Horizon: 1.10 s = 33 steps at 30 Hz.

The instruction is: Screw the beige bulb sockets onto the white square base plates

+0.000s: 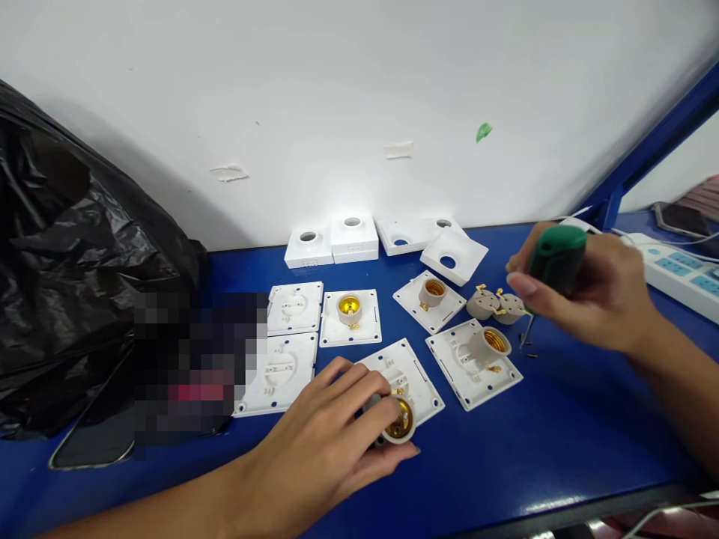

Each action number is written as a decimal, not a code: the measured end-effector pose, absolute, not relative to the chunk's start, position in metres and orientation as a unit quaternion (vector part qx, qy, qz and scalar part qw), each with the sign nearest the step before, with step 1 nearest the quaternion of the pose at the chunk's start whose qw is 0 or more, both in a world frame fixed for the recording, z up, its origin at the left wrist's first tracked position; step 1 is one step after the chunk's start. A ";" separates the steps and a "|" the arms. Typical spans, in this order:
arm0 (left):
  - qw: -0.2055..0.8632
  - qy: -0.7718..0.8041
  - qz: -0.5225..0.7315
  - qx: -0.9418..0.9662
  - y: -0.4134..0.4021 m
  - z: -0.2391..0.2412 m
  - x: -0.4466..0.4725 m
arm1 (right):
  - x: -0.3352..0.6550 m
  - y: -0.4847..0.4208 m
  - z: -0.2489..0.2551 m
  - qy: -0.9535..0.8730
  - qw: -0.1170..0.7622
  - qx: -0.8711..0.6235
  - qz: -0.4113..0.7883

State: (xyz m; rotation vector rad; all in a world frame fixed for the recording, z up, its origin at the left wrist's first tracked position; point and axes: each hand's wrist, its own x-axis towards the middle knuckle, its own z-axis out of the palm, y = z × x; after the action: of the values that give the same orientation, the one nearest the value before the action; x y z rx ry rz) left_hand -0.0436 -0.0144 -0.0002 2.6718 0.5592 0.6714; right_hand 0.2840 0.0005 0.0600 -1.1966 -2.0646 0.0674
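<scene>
My left hand [326, 442] is closed around a cream lamp socket [400, 421] with a brass inside, lying on its side on a white square plate [419, 374] near the table's front. My right hand [584, 288] grips a green-handled screwdriver [553, 258], tip pointing down at small screws [528, 348] on the blue table [550, 434]. Two loose cream sockets [494, 303] lie just left of the screwdriver tip.
Several white plates lie between the hands, some with sockets [349, 308] mounted. White square covers with holes [331, 241] line the wall. A black plastic bag [73, 262] fills the left. A power strip [679, 273] and a phone [682, 218] sit at the far right.
</scene>
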 end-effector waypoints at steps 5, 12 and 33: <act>0.163 0.191 0.247 0.936 -0.014 0.000 -0.043 | 0.304 0.017 0.066 -0.814 0.289 -0.504 0.012; 0.172 0.187 0.261 0.931 -0.014 0.002 -0.042 | 0.311 0.027 0.060 -0.829 0.202 -0.520 0.043; 0.212 0.285 0.273 0.894 -0.013 -0.004 -0.042 | 0.315 0.028 0.064 -0.823 0.202 -0.531 0.007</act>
State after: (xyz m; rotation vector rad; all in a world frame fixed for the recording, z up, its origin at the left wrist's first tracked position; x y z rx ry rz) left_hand -0.0423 -0.0134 -0.0039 2.4826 0.7913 0.7581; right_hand 0.3146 0.0280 0.0645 -1.4825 -2.2984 0.0191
